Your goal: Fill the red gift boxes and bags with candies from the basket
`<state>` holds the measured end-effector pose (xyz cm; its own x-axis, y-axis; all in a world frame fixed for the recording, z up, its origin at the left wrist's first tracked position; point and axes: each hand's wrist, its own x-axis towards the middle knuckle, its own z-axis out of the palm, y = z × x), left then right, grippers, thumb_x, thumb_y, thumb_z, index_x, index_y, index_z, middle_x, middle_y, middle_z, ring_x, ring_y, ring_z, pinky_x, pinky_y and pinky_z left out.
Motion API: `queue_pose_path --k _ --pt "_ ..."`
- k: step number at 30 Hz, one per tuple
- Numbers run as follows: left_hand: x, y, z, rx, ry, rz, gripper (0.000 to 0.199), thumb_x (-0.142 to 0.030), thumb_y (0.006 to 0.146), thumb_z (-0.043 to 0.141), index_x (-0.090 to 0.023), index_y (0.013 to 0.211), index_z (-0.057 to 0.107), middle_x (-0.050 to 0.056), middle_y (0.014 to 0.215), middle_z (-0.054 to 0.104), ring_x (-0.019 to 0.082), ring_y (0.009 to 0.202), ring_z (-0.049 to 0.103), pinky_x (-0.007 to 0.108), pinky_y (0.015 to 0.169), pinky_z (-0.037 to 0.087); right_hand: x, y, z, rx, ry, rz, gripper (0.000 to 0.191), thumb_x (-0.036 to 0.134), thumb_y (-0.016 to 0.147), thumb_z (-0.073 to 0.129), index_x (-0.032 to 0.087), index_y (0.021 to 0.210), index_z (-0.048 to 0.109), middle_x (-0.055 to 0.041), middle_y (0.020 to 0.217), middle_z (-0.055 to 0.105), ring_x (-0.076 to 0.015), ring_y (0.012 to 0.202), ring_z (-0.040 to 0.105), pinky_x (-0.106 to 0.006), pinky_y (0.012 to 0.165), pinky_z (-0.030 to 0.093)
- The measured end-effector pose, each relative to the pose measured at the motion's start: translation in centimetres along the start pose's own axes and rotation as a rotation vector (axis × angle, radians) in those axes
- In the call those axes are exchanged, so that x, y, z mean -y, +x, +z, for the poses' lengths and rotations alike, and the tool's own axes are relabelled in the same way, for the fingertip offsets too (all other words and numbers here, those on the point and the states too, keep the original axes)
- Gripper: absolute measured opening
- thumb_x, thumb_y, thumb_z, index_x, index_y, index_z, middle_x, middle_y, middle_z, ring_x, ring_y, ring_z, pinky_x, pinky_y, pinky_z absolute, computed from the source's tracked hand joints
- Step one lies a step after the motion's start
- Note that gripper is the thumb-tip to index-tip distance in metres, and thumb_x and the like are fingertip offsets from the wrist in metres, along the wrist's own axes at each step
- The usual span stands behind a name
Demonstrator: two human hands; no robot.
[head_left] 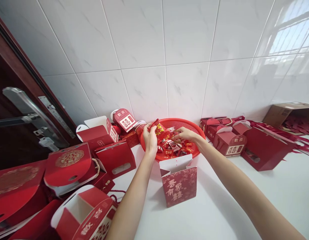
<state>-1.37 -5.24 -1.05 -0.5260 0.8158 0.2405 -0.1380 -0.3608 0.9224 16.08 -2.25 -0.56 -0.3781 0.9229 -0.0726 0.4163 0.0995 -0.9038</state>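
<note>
My left hand (150, 138) is closed on a red candy packet (160, 131) with gold lettering, held over the left side of a red plastic basket (199, 130). Inside the basket lie many wrapped candies (174, 145) in red and other colours. My right hand (185, 134) reaches into the basket's right side, its fingertips down among the candies; whether they pinch one is hidden. Just in front of the basket stands an upright red gift box (179, 186) with gold characters, its white-lined top open.
Several red gift boxes crowd the left, among them an open one (80, 213) and a round-lidded one (69, 158). More boxes (229, 141) stand right of the basket, with red ribbons and a cardboard carton (281, 113) beyond. A tiled wall is behind; a door handle (26, 106) shows left.
</note>
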Motion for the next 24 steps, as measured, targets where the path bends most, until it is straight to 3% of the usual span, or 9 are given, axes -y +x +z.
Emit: queue_pose_path --k 4,10,17,21,24 --pt "0.1 0.0 0.0 0.02 -0.004 -0.001 0.013 -0.026 0.075 0.062 -0.024 0.087 0.062 0.0 0.097 0.068 0.021 0.098 0.065 0.032 0.091 0.048 0.0 -0.2 0.0 0.012 -0.033 0.081 0.014 0.013 0.062 0.071 0.016 0.06 0.058 0.0033 0.052 0.054 -0.0101 0.051 0.051 -0.021 0.046 0.043" --pt "0.0 -0.2 0.1 0.02 0.004 -0.008 0.015 -0.026 0.074 0.062 -0.024 0.09 0.063 0.001 0.102 0.068 0.021 0.103 0.064 0.033 0.094 0.047 -0.7 0.2 -0.2 -0.029 -0.033 0.023 0.015 0.011 0.057 0.072 0.017 0.061 0.059 0.0048 0.053 0.054 -0.0089 0.05 0.05 -0.02 0.045 0.039" --pt "0.2 -0.1 0.1 0.037 -0.011 -0.015 0.017 -0.026 0.075 0.062 -0.024 0.092 0.063 0.002 0.102 0.068 0.022 0.104 0.064 0.034 0.095 0.047 -1.0 0.5 -0.2 -0.057 -0.09 -0.104 0.009 0.022 0.073 0.069 0.014 0.069 0.065 -0.0019 0.068 0.065 -0.0125 0.063 0.057 -0.023 0.057 0.043" --pt "0.1 -0.1 0.1 0.034 0.001 -0.006 0.016 -0.026 0.075 0.062 -0.024 0.091 0.062 0.002 0.1 0.068 0.022 0.101 0.065 0.034 0.093 0.048 -0.7 0.8 1.2 0.135 -0.267 -0.26 0.01 0.019 0.081 0.061 0.014 0.087 0.067 -0.0035 0.087 0.07 -0.016 0.078 0.063 -0.025 0.07 0.048" --pt "0.0 -0.2 0.1 0.023 0.031 -0.009 0.014 -0.025 0.075 0.061 -0.024 0.089 0.062 0.001 0.099 0.068 0.022 0.1 0.065 0.034 0.092 0.049 -0.2 0.7 2.2 0.281 -0.608 -0.227 0.013 0.018 0.085 0.058 0.015 0.094 0.067 -0.0058 0.094 0.072 -0.019 0.084 0.065 -0.026 0.071 0.048"
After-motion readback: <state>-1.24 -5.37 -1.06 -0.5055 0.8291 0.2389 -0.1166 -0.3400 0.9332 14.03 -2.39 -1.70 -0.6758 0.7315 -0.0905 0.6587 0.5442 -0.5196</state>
